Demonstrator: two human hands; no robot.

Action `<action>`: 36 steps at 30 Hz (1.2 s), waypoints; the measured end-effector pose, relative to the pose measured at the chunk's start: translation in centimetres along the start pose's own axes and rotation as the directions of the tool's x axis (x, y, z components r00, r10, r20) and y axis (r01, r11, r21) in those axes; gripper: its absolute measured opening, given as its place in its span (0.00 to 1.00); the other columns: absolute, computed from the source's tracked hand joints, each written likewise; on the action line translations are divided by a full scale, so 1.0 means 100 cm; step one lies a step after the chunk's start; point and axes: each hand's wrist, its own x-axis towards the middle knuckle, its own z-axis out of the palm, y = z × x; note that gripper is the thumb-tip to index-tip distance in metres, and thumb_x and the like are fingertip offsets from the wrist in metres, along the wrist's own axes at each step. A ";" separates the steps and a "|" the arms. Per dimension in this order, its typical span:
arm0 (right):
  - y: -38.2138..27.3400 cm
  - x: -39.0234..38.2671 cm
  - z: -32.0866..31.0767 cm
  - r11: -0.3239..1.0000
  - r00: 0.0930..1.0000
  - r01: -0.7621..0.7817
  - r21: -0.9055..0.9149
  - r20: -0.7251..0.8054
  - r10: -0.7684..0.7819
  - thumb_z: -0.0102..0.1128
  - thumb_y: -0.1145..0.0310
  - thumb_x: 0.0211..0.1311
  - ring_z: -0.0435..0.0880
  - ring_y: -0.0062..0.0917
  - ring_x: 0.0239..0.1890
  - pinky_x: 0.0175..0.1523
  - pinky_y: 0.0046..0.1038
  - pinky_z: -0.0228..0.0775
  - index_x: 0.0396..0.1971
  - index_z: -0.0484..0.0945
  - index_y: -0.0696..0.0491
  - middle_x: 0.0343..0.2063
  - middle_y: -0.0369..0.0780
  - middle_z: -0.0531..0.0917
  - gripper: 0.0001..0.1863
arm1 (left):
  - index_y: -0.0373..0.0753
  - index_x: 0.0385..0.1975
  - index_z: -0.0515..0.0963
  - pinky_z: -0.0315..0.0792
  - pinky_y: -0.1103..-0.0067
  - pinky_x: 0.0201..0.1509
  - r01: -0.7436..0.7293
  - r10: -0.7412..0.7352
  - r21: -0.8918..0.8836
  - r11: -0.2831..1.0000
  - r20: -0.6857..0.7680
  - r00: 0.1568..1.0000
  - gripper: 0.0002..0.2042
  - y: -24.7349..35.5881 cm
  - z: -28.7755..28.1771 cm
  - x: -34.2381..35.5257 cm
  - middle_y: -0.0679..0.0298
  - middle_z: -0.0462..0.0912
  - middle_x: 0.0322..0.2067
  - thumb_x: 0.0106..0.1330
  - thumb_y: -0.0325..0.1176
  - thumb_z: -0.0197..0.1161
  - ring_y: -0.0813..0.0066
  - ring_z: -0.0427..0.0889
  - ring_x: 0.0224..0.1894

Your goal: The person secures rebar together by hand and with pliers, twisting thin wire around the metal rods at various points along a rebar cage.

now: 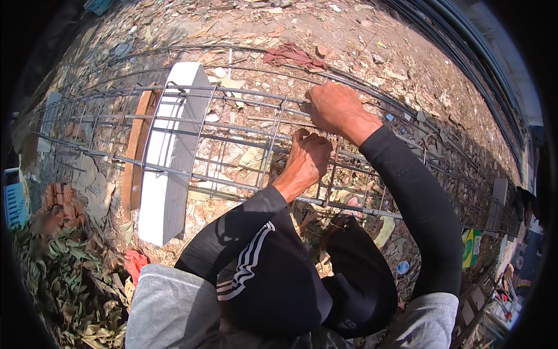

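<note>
A long cage of steel reinforcing bars (238,138) lies across in front of me, its lengthwise bars ringed by thin square wire stirrups (271,143). My left hand (306,158) is closed at the middle of the cage, by an inner bar. Farther off and a little to the right, my right hand (340,110) is closed over the far bars next to a stirrup. The fingers of both hands are curled, and what lies inside them is too small or hidden to name. To the left, a white block (163,195) sits beneath the cage.
A wooden board (135,157) stands beside the white block. Long bars (459,43) run along the far right. A reddish rag (295,56) lies beyond the cage. Broken bricks (61,203) and dry leaves (70,279) are at the left. My knees are close to the cage's near side.
</note>
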 end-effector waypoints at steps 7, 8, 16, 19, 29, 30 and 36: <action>0.069 -0.076 -0.022 0.972 0.824 -0.227 0.058 -0.521 0.224 0.52 0.70 0.68 0.82 0.45 0.25 0.27 0.44 0.70 0.43 0.77 0.55 0.21 0.50 0.82 0.08 | 0.37 0.28 0.80 0.62 0.61 0.56 -0.041 0.021 -0.139 0.989 -0.141 0.990 0.06 -0.006 -0.007 -0.007 0.58 0.84 0.31 0.53 0.19 0.60 0.61 0.82 0.40; 0.100 -0.100 -0.019 0.961 0.735 -0.242 -0.133 -0.672 0.093 0.52 0.75 0.68 0.81 0.39 0.20 0.21 0.40 0.66 0.58 0.70 0.55 0.23 0.46 0.83 0.19 | 0.37 0.28 0.80 0.62 0.61 0.56 -0.033 0.016 -0.143 0.989 -0.122 0.992 0.06 -0.001 -0.004 -0.004 0.58 0.85 0.33 0.52 0.19 0.60 0.61 0.82 0.41; 0.012 -0.114 0.034 0.858 0.899 0.266 -0.439 -0.207 -0.385 0.52 0.70 0.61 0.75 0.35 0.60 0.78 0.53 0.37 0.66 0.68 0.48 0.51 0.48 0.78 0.30 | 0.36 0.25 0.79 0.62 0.61 0.53 -0.041 0.040 -0.009 0.999 -0.080 0.996 0.04 -0.007 -0.003 -0.004 0.60 0.81 0.28 0.51 0.20 0.60 0.62 0.81 0.38; 0.022 -0.114 0.042 0.970 0.982 0.150 -0.189 -0.089 -0.169 0.55 0.65 0.63 0.87 0.38 0.35 0.72 0.49 0.55 0.59 0.75 0.51 0.28 0.44 0.85 0.23 | 0.36 0.24 0.78 0.62 0.61 0.53 -0.017 0.016 -0.039 0.999 -0.012 1.000 0.03 -0.008 -0.004 -0.005 0.60 0.80 0.27 0.52 0.21 0.60 0.61 0.81 0.38; 0.049 -0.104 0.039 0.834 0.978 -0.186 0.520 0.177 0.108 0.59 0.67 0.63 0.87 0.39 0.35 0.44 0.37 0.76 0.50 0.84 0.53 0.33 0.50 0.87 0.16 | 0.37 0.37 0.84 0.61 0.62 0.57 0.009 -0.015 -0.112 0.994 -0.056 0.998 0.09 -0.004 -0.007 -0.007 0.61 0.85 0.32 0.57 0.23 0.63 0.63 0.82 0.42; 0.049 -0.103 0.040 0.789 0.966 -0.250 0.561 0.201 0.163 0.57 0.69 0.63 0.87 0.37 0.35 0.45 0.36 0.76 0.48 0.85 0.54 0.34 0.49 0.87 0.16 | 0.37 0.37 0.84 0.61 0.62 0.57 0.014 -0.019 -0.109 0.994 -0.045 0.999 0.09 -0.004 -0.006 -0.006 0.61 0.85 0.32 0.57 0.23 0.63 0.63 0.82 0.42; 0.059 -0.103 0.054 0.805 0.996 -0.085 0.587 0.056 0.065 0.58 0.71 0.62 0.87 0.38 0.36 0.45 0.35 0.76 0.46 0.85 0.55 0.36 0.47 0.87 0.14 | 0.37 0.38 0.84 0.61 0.61 0.58 -0.004 -0.001 -0.088 0.996 -0.058 0.998 0.10 -0.004 -0.006 -0.004 0.61 0.85 0.31 0.58 0.24 0.63 0.63 0.82 0.42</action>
